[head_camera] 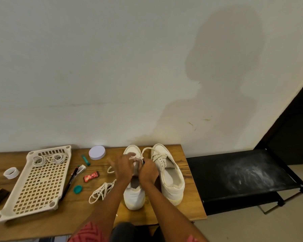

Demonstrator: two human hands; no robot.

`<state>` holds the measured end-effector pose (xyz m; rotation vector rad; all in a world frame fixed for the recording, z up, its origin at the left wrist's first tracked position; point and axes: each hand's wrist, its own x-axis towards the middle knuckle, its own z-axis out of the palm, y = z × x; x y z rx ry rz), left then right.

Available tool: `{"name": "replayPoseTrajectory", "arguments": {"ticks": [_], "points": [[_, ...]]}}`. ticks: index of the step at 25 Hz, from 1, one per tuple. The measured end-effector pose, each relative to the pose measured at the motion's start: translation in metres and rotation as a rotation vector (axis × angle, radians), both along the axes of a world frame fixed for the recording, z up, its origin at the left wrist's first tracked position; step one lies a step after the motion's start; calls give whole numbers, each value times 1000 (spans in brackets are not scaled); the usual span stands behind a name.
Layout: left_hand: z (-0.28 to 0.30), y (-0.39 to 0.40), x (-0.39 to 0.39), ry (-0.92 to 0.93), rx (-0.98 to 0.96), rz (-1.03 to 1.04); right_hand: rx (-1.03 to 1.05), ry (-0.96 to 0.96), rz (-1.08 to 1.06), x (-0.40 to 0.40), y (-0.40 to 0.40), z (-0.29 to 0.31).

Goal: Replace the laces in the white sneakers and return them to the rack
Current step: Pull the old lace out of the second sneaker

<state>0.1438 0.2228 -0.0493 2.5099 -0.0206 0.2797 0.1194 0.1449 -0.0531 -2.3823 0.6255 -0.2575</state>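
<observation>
Two hands are working at the left sneaker [133, 196] on the worktop [187, 173]: left hand [123, 169] and right hand [148, 170] each pinching its lace [148, 149]. Right of it, touching, is standing the laced sneaker [171, 180].

On the wooden tabletop [42, 222], a white round lid [97, 152] sits far by the wall, with a teal tube [86, 160] just left of it. Nearer lie a black marker [69, 183], a red wrapper [91, 176] and a teal cap [77, 189]. A white tape roll [11, 172] sits far left, and a black bench [243, 177] stands right of the tabletop.
</observation>
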Motion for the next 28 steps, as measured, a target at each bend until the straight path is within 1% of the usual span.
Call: {"name": "replayPoseTrajectory", "arguments": {"ticks": [1,2,3,4,5,6,7,8,9,10,11,12,13,15,16,17,18,19,20,22,24,25,26,27,28], "points": [[1,6,0,-47,-331,162,-7,6,0,-1,-1,1],[6,14,0,-59,-617,341,-19,17,1,-2,-1,2],[13,25,0,-63,-845,517,-29,24,0,-4,-2,3],[18,39,2,-72,-1005,667,-34,25,-3,-5,-3,3],[20,56,5,-79,-1085,776,-33,24,-6,-6,-3,4],[20,72,7,-71,-1099,829,-32,19,-7,-5,-3,4],[16,86,11,-36,-1057,837,-32,17,-4,-5,-2,3],[6,96,16,42,-931,802,-34,19,3,-4,-1,3],[-6,102,22,135,-724,748,-43,26,14,-4,1,4],[-15,100,27,191,-500,692,-59,31,27,-4,3,4],[-16,91,28,184,-303,616,-74,37,37,-3,4,5],[-8,74,23,130,-174,506,-85,40,47,-3,3,5],[0,56,19,94,-92,354,-88,43,55,-4,3,5],[14,22,12,95,67,27,-91,54,65,-4,3,5],[19,8,8,96,201,-76,-91,60,63,-3,2,4],[19,-1,8,75,359,-132,-82,62,55,-2,1,4],[22,-5,8,95,502,-151,-68,61,48,-2,1,4],[24,-7,9,126,601,-155,-64,58,49,-2,1,4],[25,-8,11,166,654,-152,-68,56,53,-2,2,4],[21,-6,9,154,679,-170,-65,49,46,-3,4,4],[10,0,7,-13,587,-133,-39,32,40,-3,4,3],[6,5,6,-97,486,-72,-35,23,39,-4,4,2],[6,11,4,-139,337,33,-36,21,39,-4,4,3],[11,18,1,-153,151,171,-41,27,39,-5,3,4],[18,26,-1,-112,-28,305,-47,33,32,-6,3,5]]}}
